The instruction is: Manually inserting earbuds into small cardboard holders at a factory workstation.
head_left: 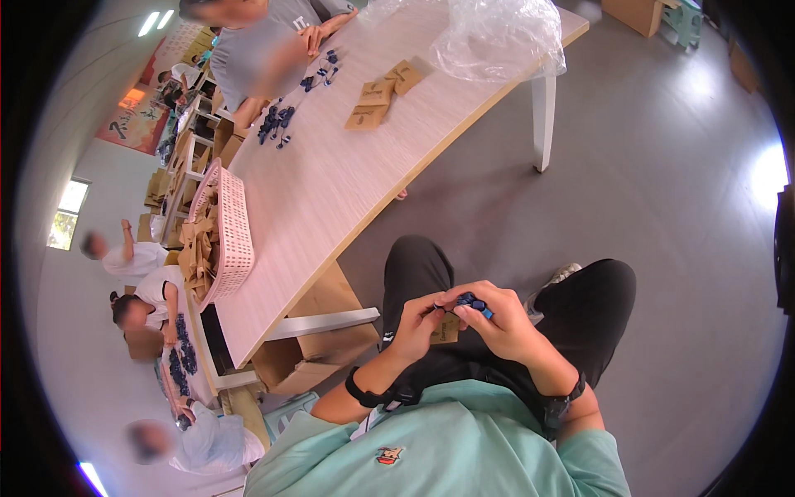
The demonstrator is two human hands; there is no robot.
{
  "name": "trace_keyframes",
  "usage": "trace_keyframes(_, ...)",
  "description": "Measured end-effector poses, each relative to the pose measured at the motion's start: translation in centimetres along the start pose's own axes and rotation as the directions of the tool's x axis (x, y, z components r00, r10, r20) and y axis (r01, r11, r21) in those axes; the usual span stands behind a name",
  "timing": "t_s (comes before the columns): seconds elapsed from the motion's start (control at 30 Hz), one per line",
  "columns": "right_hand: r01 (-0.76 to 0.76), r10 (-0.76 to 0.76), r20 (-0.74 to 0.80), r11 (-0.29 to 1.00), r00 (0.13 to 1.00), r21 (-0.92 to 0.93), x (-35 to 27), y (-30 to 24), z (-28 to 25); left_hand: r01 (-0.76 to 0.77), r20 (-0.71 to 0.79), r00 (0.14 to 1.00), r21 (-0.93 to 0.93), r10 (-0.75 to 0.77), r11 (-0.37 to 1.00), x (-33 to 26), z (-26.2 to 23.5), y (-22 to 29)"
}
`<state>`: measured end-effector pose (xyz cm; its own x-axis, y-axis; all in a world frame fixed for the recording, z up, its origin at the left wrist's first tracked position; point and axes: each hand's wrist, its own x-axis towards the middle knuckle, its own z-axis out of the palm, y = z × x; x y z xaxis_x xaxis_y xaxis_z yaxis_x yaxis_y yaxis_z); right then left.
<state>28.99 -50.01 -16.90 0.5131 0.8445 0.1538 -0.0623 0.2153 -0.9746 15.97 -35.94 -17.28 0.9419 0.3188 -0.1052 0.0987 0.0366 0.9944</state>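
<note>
Over my lap, my left hand and my right hand come together with fingers closed. Between them is a small dark blue corded bundle, with a brighter blue part beside my right fingers. The right fingers grip this bundle, and the left fingertips pinch its dark end. Just below my fingertips a small brown paper packet shows between the hands; what holds it is hidden.
A long pale table carries a pink basket of brown packets, loose brown packets, dark blue corded pieces and clear plastic wrap. A person sits across it. A cardboard box stands under the near end.
</note>
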Motion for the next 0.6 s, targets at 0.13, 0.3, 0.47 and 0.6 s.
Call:
trace_keyframes(0.13, 0.063, -0.065, -0.019, 0.995, 0.998, -0.080, 0.2, 0.0, 0.1, 0.021, -0.001, 1.000, -0.040, -0.021, 0.999, 0.1, 0.0, 0.0)
trace_keyframes(0.3, 0.121, -0.110, 0.071, 0.978, 0.991, -0.173, 0.7, -0.5, -0.3, 0.128, 0.010, 0.992, -0.023, -0.128, 0.992, 0.4, -0.4, -0.4)
trace_keyframes(0.47, 0.136, -0.114, 0.105, 0.964, 0.988, -0.228, 0.7, -0.9, -0.2, 0.116, 0.014, 0.993, 0.048, -0.117, 0.992, 0.2, 0.0, -1.0)
trace_keyframes(0.6, 0.191, -0.179, 0.070, 0.946, 0.981, -0.260, 0.7, -1.1, -0.1, 0.116, 0.025, 0.993, -0.026, -0.115, 0.993, 0.2, 0.0, -0.9)
